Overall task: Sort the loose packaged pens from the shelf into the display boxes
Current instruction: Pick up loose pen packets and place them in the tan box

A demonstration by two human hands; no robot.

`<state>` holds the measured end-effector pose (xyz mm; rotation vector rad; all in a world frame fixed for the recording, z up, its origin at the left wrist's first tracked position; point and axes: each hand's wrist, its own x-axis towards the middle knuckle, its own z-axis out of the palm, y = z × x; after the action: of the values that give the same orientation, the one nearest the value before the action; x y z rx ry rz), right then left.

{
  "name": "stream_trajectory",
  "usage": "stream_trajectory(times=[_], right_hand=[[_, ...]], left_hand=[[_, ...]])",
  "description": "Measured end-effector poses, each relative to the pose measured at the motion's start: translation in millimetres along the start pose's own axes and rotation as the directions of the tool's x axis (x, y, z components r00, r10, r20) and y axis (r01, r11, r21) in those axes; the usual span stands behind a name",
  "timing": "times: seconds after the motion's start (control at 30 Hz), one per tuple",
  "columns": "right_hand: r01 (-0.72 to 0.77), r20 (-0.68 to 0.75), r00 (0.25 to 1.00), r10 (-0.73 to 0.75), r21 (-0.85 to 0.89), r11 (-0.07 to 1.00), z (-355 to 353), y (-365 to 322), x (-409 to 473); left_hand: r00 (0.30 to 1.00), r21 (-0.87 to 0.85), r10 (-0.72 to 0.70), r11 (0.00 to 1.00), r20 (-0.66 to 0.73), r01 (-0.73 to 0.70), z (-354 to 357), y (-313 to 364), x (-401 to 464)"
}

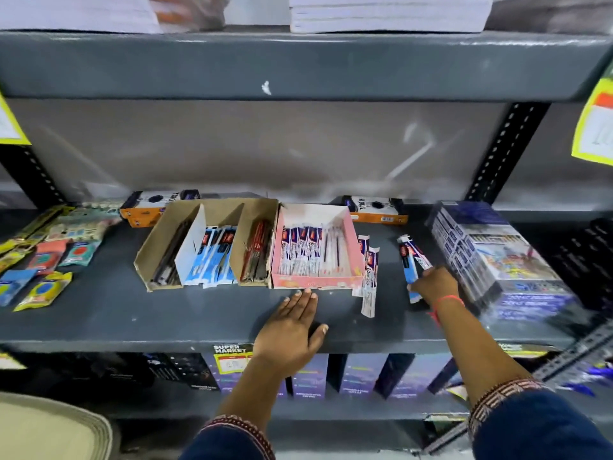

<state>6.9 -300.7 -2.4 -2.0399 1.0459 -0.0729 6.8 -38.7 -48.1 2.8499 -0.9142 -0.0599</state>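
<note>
A pink display box (pixel 354 257) holds several white-and-purple packaged pens on the grey shelf (pixel 166 313). Left of it stands a brown cardboard box (pixel 156 240) with three compartments: dark pens, blue-packaged pens, red pens. Loose packaged pens (pixel 369 277) lie just right of the pink box. My right hand (pixel 434 285) is shut on a few more packaged pens (pixel 409 260) further right, fanned out above the shelf. My left hand (pixel 292 330) lies flat and open on the shelf, fingertips touching the pink box's front edge.
A large blue boxed set (pixel 497 257) sits right of my right hand. Orange-and-black boxes (pixel 378 210) stand behind the display boxes. Colourful packets (pixel 43 254) cover the shelf's left end. Stacked paper sits on the shelf above, boxes on the shelf below.
</note>
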Motion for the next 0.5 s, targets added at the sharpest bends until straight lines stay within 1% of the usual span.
stream_trajectory(times=[0.03, 0.07, 0.13, 0.2, 0.27, 0.37, 0.43, 0.5], right_hand=[[-0.003, 0.029, 1.000, 0.000, 0.089, 0.996, -1, 0, 1], [-0.023, 0.069, 0.998, 0.008, 0.223, 0.975, -1, 2, -2], [-0.097, 0.167, 0.986, 0.015, 0.496, 0.863, 1, 6, -11], [-0.133, 0.258, 0.965, -0.047, 0.636, 0.760, 7, 9, -27], [-0.146, 0.338, 0.930, -0.145, 0.702, 0.697, 10, 9, -46], [-0.156, 0.412, 0.874, -0.258, 0.740, 0.655, 13, 12, -66], [-0.162, 0.432, 0.848, -0.307, 0.763, 0.626, 18, 14, -75], [-0.156, 0.424, 0.841, -0.336, 0.785, 0.600, 23, 13, -83]], left_hand=[[1.000, 0.004, -0.001, 1.000, 0.002, 0.001, -1, 0, 0], [1.000, 0.008, -0.001, 1.000, 0.010, 0.001, -1, 0, -1], [1.000, 0.019, 0.003, 1.000, 0.001, -0.003, -1, 0, -1], [1.000, 0.040, 0.015, 0.999, -0.020, -0.015, 1, 0, -1], [0.999, 0.038, 0.025, 0.999, -0.032, -0.023, 3, -1, 1], [1.000, 0.022, 0.020, 1.000, -0.013, -0.019, 6, -3, 2], [1.000, 0.007, 0.016, 1.000, -0.025, -0.016, 6, -3, 2], [0.999, -0.005, 0.021, 1.000, -0.041, -0.021, 5, -3, 2]])
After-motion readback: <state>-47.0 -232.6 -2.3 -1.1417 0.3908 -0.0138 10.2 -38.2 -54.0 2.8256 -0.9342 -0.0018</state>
